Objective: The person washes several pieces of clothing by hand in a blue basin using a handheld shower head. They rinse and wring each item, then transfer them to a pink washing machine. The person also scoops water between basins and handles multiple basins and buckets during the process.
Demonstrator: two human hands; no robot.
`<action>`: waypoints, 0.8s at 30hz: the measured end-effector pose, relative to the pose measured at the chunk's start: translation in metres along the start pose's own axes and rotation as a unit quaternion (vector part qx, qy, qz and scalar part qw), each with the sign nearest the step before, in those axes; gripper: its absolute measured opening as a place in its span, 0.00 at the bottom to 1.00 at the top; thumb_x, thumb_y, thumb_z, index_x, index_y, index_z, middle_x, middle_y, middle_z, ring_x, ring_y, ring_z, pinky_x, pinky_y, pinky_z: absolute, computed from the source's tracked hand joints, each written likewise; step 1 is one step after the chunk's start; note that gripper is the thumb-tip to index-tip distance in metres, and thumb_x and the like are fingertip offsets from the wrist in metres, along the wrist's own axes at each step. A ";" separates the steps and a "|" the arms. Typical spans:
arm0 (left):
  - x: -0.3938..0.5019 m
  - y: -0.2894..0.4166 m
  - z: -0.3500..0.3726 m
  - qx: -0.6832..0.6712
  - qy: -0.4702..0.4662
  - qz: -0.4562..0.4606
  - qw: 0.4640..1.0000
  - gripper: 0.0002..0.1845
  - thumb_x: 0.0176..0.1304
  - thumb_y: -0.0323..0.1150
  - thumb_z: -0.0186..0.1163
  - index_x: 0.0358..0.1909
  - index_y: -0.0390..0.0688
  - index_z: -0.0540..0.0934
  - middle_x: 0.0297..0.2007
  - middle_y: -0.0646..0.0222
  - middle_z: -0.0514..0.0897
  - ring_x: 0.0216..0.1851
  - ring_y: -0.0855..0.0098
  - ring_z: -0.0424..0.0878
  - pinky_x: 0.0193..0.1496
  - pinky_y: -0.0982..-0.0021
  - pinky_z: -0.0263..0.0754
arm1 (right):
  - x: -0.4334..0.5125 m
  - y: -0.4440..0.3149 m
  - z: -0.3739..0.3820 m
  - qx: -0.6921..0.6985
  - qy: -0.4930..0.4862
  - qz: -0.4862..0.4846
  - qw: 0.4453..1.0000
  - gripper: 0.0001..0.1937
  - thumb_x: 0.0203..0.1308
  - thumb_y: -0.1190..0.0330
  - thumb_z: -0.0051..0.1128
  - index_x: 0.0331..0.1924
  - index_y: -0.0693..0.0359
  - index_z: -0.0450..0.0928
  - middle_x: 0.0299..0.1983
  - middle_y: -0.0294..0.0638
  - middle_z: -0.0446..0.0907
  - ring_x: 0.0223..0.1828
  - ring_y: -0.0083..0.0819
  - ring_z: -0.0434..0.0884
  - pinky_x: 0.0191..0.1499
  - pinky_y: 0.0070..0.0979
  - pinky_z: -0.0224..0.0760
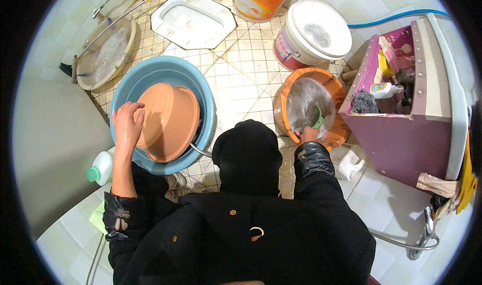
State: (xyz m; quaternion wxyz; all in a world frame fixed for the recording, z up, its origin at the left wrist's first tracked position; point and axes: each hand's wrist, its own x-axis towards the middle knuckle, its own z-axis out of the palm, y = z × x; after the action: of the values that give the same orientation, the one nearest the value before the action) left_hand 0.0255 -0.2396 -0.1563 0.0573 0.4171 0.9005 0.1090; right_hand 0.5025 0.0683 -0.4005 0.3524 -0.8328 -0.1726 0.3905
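My left hand [128, 122] is beside a terracotta-coloured plastic tub [156, 111], fingers apart and holding nothing; whether it touches the tub is unclear. The tub lies tilted, its base toward my hand, inside a large blue plastic basin [206, 96]. On the right, my right hand [309, 133] is at the near side of an orange wood-patterned bucket [282, 104]. It grips a curved green plastic tool [319, 117], partly hidden by my fingers and the water. Greyish, foamy water [305, 96] fills much of this bucket. A bit of pink shows beside my fingers.
A squat toilet [194, 19] is set in the tiled floor ahead. Two large plastic pails [260, 2] stand at the back right, one with foam on its lid. A purple cabinet [399, 145] holding bottles and scrubbers borders the right. White jugs [350, 164] lie near both arms.
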 end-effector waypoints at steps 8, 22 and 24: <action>0.004 -0.004 -0.001 -0.005 -0.028 -0.007 1.000 0.10 0.56 0.35 0.58 0.40 0.49 0.80 0.46 0.62 0.79 0.56 0.59 0.70 0.61 0.50 0.55 | 0.074 0.062 -0.016 0.223 -0.289 -0.053 0.930 0.09 0.49 0.74 0.44 0.34 0.66 0.60 0.23 0.45 0.67 0.18 0.33 0.67 0.20 0.25 0.65; -0.011 -0.013 -0.023 -0.078 0.038 0.020 0.996 0.11 0.52 0.31 0.57 0.38 0.47 0.81 0.42 0.60 0.79 0.52 0.59 0.72 0.57 0.50 0.57 | -0.061 -0.081 -0.012 0.317 -0.317 0.112 0.887 0.14 0.44 0.80 0.47 0.38 0.63 0.61 0.25 0.44 0.67 0.16 0.33 0.64 0.17 0.24 0.63; -0.023 -0.020 -0.027 -0.082 0.069 0.031 0.994 0.11 0.50 0.30 0.57 0.37 0.46 0.81 0.39 0.60 0.80 0.50 0.58 0.73 0.54 0.50 0.59 | -0.089 -0.095 0.003 0.275 -0.329 0.079 0.900 0.13 0.45 0.80 0.45 0.38 0.65 0.62 0.25 0.45 0.69 0.16 0.33 0.65 0.17 0.25 0.65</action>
State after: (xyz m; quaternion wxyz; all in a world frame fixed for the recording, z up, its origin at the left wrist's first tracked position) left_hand 0.0204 -0.2731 -0.1351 0.0255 0.4302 0.8768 0.2132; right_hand 0.4427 0.0852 -0.2863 0.4586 -0.5375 -0.0982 0.7008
